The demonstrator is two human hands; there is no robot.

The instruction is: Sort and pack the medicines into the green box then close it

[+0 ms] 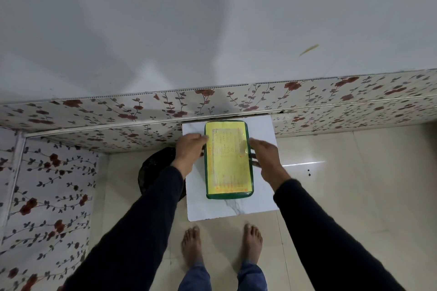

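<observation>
The green box lies closed on a small white marble-patterned table, its yellow printed lid facing up. My left hand rests against the box's left side, fingers on the lid's left edge. On the opposite side, my right hand presses the box's right edge, fingers curled around it. Both hands hold the box between them. No medicines are visible outside the box.
A black bin stands on the floor left of the table, partly behind my left arm. A floral-patterned low wall runs behind and to the left. My bare feet stand on cream floor tiles before the table.
</observation>
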